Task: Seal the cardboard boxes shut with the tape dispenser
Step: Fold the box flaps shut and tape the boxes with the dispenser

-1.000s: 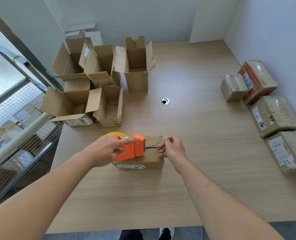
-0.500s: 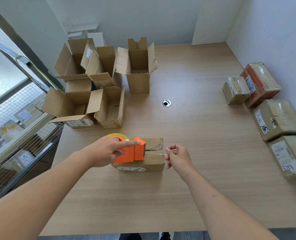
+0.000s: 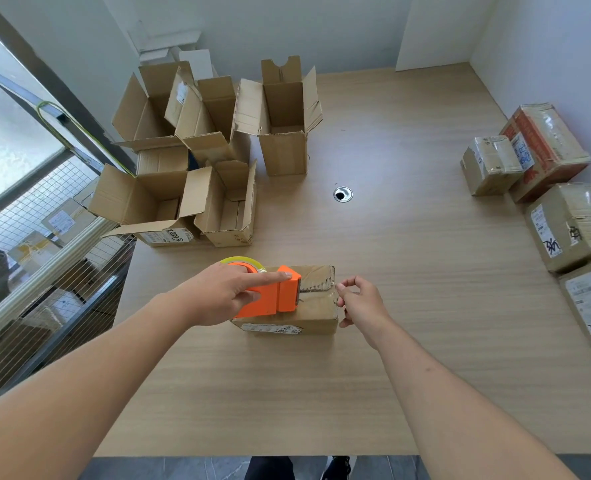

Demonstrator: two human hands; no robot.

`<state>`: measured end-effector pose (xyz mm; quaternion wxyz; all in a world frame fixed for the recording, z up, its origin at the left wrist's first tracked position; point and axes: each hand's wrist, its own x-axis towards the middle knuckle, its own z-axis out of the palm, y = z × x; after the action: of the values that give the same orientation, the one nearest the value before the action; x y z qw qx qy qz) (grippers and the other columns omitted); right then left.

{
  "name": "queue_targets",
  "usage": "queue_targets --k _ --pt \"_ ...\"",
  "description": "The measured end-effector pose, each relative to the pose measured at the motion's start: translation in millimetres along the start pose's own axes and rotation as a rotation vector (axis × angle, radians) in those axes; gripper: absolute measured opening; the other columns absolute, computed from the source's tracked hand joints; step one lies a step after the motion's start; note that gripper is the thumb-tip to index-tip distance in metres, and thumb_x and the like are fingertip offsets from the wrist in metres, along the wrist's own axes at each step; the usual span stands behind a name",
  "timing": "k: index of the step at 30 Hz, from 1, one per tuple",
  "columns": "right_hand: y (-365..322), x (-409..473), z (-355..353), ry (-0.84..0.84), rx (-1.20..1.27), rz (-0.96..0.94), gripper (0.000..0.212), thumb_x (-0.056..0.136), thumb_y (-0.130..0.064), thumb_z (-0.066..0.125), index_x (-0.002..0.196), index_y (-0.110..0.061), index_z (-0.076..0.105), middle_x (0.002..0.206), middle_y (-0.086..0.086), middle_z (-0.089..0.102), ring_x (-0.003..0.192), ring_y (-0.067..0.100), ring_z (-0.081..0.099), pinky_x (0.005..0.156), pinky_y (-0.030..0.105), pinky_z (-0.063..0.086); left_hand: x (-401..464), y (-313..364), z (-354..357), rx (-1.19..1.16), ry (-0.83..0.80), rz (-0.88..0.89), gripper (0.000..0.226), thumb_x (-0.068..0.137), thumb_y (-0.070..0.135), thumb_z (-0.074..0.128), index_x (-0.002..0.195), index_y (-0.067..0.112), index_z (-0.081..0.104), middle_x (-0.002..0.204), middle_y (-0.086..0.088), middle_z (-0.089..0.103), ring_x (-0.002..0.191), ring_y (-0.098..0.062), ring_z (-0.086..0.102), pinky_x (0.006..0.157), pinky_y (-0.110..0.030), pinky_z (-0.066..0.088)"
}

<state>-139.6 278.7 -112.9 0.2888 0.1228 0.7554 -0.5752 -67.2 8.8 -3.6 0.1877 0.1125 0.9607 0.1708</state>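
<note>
While taped: small closed brown cardboard box [image 3: 316, 311], near table [image 3: 408, 306] front edge.
Dispenser: orange plastic tape dispenser [image 3: 273, 296] on box top, roll half hidden.
Left hand [image 3: 223, 294]: grips dispenser, forefinger extended.
Right hand [image 3: 361, 301]: curled at box's right edge; tape pinch unclear.

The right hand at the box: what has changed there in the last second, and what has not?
The right hand drew the tape end rightward off the top of the small box, past its right edge, and still pinches it there. The left hand keeps gripping the orange tape dispenser on the box, forefinger along its top. The box has not moved.
</note>
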Motion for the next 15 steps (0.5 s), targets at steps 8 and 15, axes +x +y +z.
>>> queue_targets --k 8,15 --pt "10 -11 8 0.070 0.044 0.066 0.028 0.098 -0.047 0.063 0.119 -0.036 0.049 0.081 -0.003 0.060 0.059 0.013 0.054 0.055 0.033 0.051 2 0 3 -0.020 -0.006 -0.017 0.065 0.105 0.029 0.049 0.146 0.070 0.018 0.085 0.003 0.050 0.075 -0.013 0.046 0.073 -0.035 0.046" --pt "-6 -20 28 0.284 -0.207 -0.335 0.022 0.089 -0.039 0.071 0.097 -0.030 0.052 0.065 0.000 0.057 0.065 0.017 0.059 0.060 0.034 0.045 1 0 6 -0.012 -0.015 -0.029 0.065 0.105 0.031 0.048 0.146 0.070 0.015 0.089 0.002 0.053 0.078 -0.013 0.048 0.074 -0.035 0.046"
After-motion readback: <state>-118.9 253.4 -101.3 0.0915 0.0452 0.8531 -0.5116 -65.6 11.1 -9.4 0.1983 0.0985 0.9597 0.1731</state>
